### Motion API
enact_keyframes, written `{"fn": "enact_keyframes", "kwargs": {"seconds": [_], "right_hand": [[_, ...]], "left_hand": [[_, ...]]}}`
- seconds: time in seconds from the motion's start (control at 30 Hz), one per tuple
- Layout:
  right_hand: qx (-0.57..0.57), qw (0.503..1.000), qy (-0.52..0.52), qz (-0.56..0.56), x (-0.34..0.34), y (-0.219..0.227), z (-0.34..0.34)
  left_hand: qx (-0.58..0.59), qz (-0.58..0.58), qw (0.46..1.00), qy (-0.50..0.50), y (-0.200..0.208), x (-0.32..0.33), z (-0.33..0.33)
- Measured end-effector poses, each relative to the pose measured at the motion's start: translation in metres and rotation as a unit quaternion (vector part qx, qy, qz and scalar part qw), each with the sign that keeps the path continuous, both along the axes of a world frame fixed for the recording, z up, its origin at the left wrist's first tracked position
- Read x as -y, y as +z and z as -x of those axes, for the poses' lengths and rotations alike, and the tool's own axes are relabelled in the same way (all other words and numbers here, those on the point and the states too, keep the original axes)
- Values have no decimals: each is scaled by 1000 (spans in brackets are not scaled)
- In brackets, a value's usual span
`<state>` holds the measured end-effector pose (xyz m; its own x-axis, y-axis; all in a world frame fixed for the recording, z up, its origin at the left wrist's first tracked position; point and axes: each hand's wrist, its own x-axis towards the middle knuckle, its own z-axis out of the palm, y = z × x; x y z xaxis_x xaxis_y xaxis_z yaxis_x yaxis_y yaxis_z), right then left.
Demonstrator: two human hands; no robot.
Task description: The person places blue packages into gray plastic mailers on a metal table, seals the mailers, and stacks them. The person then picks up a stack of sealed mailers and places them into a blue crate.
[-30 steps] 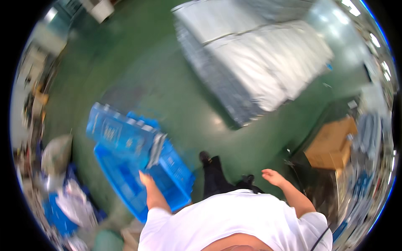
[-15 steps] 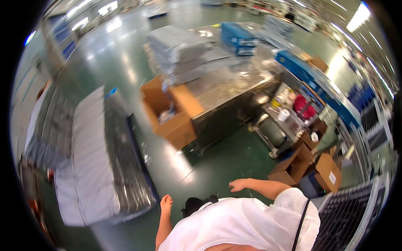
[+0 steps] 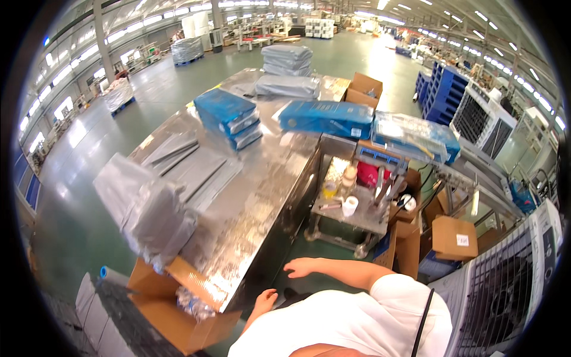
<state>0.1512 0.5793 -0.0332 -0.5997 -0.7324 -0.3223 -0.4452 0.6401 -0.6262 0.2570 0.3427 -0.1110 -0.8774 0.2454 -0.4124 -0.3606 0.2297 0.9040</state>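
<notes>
My left hand (image 3: 266, 299) hangs low beside the metal table (image 3: 262, 208), close to an open cardboard box (image 3: 157, 312) with clear crumpled plastic in it. Its fingers are loosely bent, with nothing seen in them. Reaching across my front, my right hand (image 3: 300, 267) is empty too, fingers loosely extended in the air near the table's edge. Grey wrapped bundles (image 3: 148, 208) and flat grey pieces (image 3: 208, 175) lie on the tabletop. Farther along sit blue wrapped packs (image 3: 226, 113) and a long blue package (image 3: 326, 118).
A low cart (image 3: 357, 217) with a white cup (image 3: 350, 206) and bottles stands right of the table. Open cardboard boxes (image 3: 454, 238) and a large fan unit (image 3: 505, 291) are at my right. Grey wrapped stacks (image 3: 95, 309) lie lower left; blue pallets (image 3: 443, 92) stand farther off.
My view has swung right and closer to the table. The cardboard box and grey bundles now sit lower left. Both hands remain empty; the right has moved left across my front.
</notes>
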Motion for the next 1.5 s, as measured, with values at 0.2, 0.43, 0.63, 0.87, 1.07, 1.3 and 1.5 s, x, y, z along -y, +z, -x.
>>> {"fn": "enact_keyframes", "kwargs": {"seconds": [0.2, 0.43, 0.63, 0.87, 1.07, 1.3, 1.5], "right_hand": [[-266, 864, -346, 253, -84, 64, 187], [-537, 449, -680, 218, -312, 89, 420], [-418, 426, -770, 224, -419, 75, 492], [-340, 537, -744, 204, -294, 82, 521], [-170, 778, -542, 269, -222, 93, 521], [-249, 746, -559, 263, -298, 66, 663], [261, 589, -592, 484, -326, -37, 745]], "left_hand": [[-27, -29, 996, -77, 71, -35, 158], [56, -92, 994, 11, 108, -45, 274], [136, -80, 985, 69, 96, -78, 367], [166, -117, 979, 30, 104, -170, 581], [68, -100, 987, 106, 113, -252, 777], [42, -317, 930, 181, 93, -251, 810], [-47, -358, 905, 227, 45, -283, 797]]}}
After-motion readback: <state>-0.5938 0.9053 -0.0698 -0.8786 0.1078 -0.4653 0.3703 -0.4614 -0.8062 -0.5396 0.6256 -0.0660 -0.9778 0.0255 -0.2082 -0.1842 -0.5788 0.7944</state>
